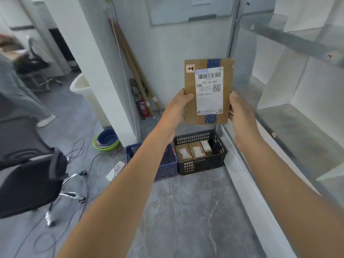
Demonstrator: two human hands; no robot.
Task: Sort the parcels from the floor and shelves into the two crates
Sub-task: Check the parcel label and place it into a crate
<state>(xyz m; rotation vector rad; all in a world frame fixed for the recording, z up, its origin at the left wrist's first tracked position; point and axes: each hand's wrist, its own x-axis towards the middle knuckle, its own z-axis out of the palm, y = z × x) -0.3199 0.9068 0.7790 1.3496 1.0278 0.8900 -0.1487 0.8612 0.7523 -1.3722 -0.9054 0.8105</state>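
Note:
I hold a flat brown cardboard parcel (190,107) up in front of me, its white shipping label and blue tape facing me. My left hand (176,107) grips its left edge and my right hand (240,110) grips its right edge. Below on the floor stand two crates side by side against the wall. The black crate (202,164) holds three small brown parcels (195,150). The blue crate (167,168) sits left of it, its inside mostly hidden by my left forearm.
White metal shelving (290,116) runs along the right. A black office chair (28,179) and loose cables (80,155) lie at the left, stacked bowls (107,140) and a red fire extinguisher (143,108) by the pillar. A person (20,94) walks at far left.

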